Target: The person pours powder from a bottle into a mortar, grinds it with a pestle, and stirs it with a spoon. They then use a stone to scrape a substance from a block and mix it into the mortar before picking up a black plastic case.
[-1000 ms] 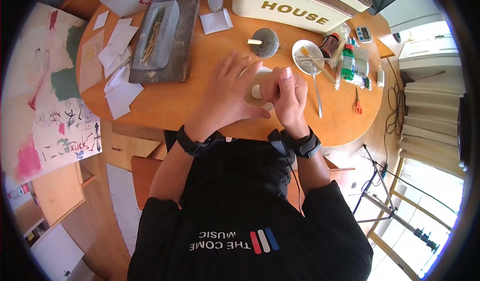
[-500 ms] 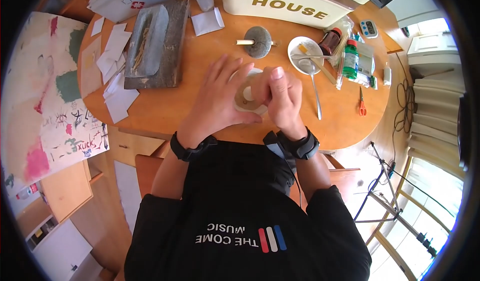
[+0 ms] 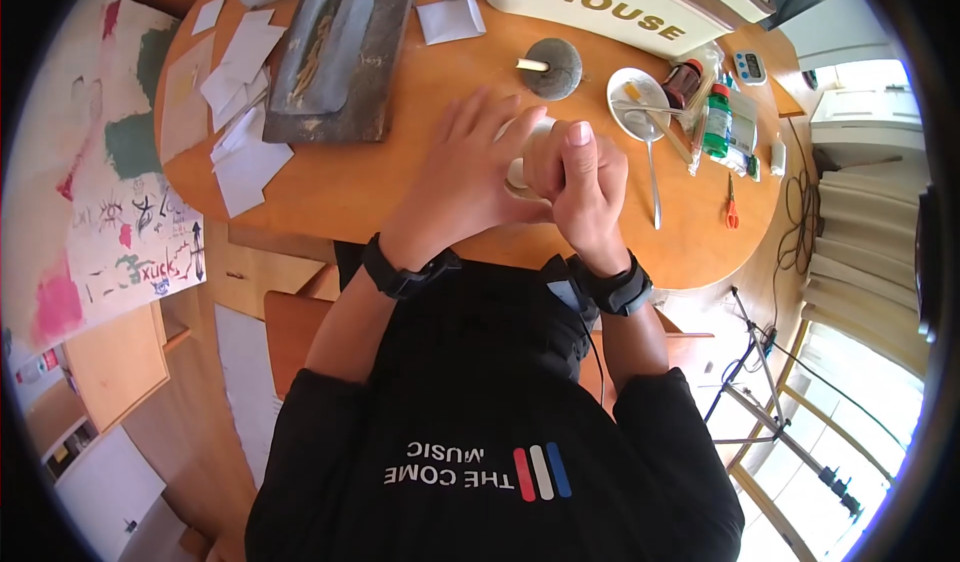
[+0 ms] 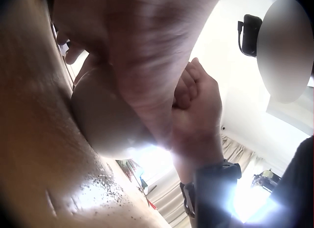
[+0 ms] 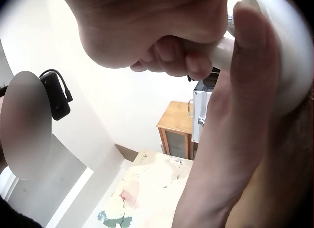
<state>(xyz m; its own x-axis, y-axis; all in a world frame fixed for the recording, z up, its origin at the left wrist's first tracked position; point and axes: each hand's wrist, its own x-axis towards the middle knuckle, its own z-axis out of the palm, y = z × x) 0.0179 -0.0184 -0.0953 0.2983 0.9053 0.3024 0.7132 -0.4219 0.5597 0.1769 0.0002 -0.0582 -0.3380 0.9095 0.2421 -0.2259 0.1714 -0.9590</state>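
A white bowl (image 3: 543,127) stands on the wooden table, mostly covered by both hands in the head view. Around its side the left hand (image 3: 450,177) spreads its fingers and thumb, holding it; the left wrist view shows this hand against the bowl (image 4: 103,115). Over the bowl the right hand (image 3: 582,182) is closed in a fist with its thumb on top, gripping a white pestle (image 5: 222,53) whose rounded end (image 3: 516,173) shows between the hands. The bowl's contents are hidden now.
Beyond the hands are a grey stone wheel (image 3: 553,69) with a pale handle and a dish (image 3: 638,97) with a spoon. Bottles and orange scissors (image 3: 732,212) lie to the right. White papers and a dark board (image 3: 345,127) with a stone trough are at the left.
The head view has shifted, so the table items appear farther right and higher than half a second ago. Both hands keep their holds, and less of the bowl's inside shows.
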